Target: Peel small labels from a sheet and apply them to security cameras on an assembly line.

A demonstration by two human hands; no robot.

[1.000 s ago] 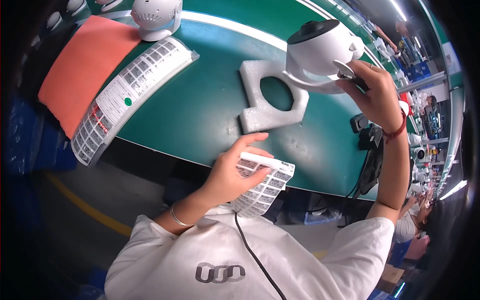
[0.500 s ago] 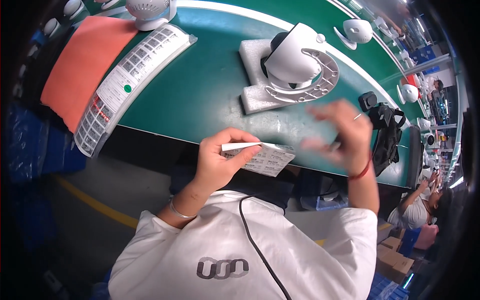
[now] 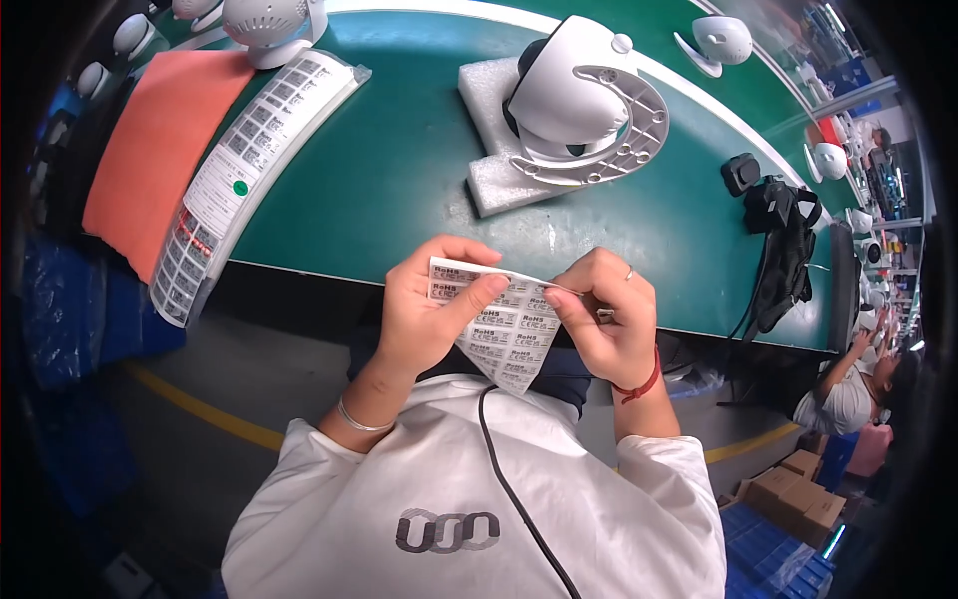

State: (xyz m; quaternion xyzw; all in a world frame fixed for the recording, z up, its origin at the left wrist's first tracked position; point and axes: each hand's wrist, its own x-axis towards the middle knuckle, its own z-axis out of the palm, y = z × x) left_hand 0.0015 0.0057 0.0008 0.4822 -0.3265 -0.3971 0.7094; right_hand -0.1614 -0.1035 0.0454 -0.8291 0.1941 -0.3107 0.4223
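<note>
A sheet of small silver-grey labels (image 3: 504, 329) is held in front of me, just off the table's near edge. My left hand (image 3: 434, 304) grips its left side, thumb on the printed face. At the upper right corner, my right hand (image 3: 609, 314) pinches the sheet between thumb and fingers. The sheet's lower part hangs down to a point. Beyond my hands, a white rounded device (image 3: 574, 90) with a ring-shaped ribbed base lies tipped over on a white foam block (image 3: 489, 190).
Label sheets in a clear sleeve (image 3: 239, 165) lie at left, beside an orange foam sheet (image 3: 160, 150). A similar white device (image 3: 267, 25) stands behind them. On the right are a black strap bundle (image 3: 778, 240) and a small black block (image 3: 740, 174). Another person (image 3: 848, 394) sits far right.
My right hand has come down and left from above the table and now pinches the sheet's right corner. The sheet has tilted, showing more of its printed face.
</note>
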